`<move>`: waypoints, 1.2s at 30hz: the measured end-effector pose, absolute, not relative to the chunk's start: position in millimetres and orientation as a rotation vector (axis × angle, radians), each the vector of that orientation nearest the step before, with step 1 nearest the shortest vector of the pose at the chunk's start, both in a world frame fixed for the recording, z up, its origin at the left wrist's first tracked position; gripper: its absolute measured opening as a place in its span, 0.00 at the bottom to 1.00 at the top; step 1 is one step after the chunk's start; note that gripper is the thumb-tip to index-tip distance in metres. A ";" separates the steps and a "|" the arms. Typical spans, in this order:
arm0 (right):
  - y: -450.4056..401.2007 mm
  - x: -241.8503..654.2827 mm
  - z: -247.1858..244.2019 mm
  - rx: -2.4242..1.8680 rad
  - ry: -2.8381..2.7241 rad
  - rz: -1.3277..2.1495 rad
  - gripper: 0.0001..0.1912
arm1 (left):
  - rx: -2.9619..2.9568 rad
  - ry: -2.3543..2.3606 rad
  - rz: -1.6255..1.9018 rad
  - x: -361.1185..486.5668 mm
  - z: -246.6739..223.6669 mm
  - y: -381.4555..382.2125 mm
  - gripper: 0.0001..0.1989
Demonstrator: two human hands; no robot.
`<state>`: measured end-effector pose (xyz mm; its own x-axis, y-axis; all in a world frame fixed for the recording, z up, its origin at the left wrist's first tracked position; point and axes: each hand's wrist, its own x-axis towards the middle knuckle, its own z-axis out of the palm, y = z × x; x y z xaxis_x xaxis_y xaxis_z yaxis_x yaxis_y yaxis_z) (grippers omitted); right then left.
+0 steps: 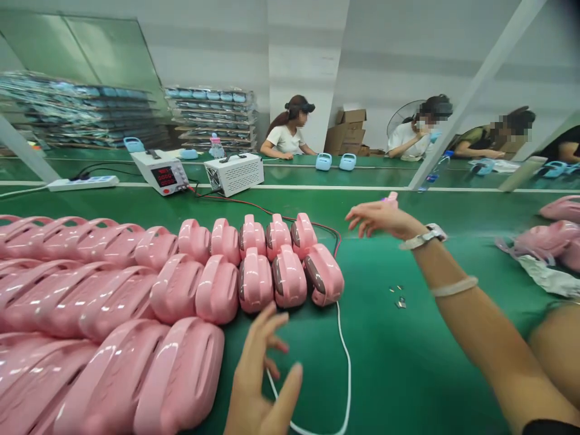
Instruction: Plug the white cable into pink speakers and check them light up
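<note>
Rows of glossy pink handled shells point(254, 281) lie side by side on the green work surface point(399, 362), filling the left half. My left hand point(260, 377) hovers open near the bottom, just in front of the nearest row, above a white cable point(347, 356). My right hand point(380, 217) reaches out over the green surface to the right of the rows. Its fingers are spread, and a small pink piece point(392, 197) shows at the fingers; whether it is held I cannot tell. On that wrist sit a white watch and a pale bracelet.
A white power supply with a red display point(162, 172), a white vented box point(234, 173) and a power strip point(84, 182) stand at the back. Tiny metal parts point(397, 297) lie right of the rows. More pink shells point(559, 232) sit far right. Other people sit behind.
</note>
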<state>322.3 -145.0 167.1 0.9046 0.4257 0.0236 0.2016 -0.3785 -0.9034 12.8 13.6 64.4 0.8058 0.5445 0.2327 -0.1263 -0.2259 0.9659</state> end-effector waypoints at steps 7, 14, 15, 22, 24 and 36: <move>-114.5 223.0 134.1 -2.187 -0.728 0.426 0.27 | 1.669 0.238 0.426 101.7 105.0 26.6 0.24; -119.4 191.6 117.7 -1.853 -0.431 0.480 0.24 | 1.645 0.160 0.410 83.1 104.4 28.3 0.21; -121.9 184.8 117.1 -1.796 -0.415 0.511 0.23 | 1.650 0.152 0.411 76.7 104.5 27.7 0.20; -140.2 130.4 107.0 -1.613 -0.462 0.677 0.15 | 2.203 0.190 0.476 30.7 112.0 13.5 0.19; -143.9 119.3 103.9 -1.737 -0.624 0.515 0.17 | 2.468 0.295 0.458 23.0 116.7 4.5 0.22; -164.2 60.9 53.8 -2.297 -1.066 0.294 0.09 | 2.989 0.222 0.591 26.2 129.2 -2.0 0.24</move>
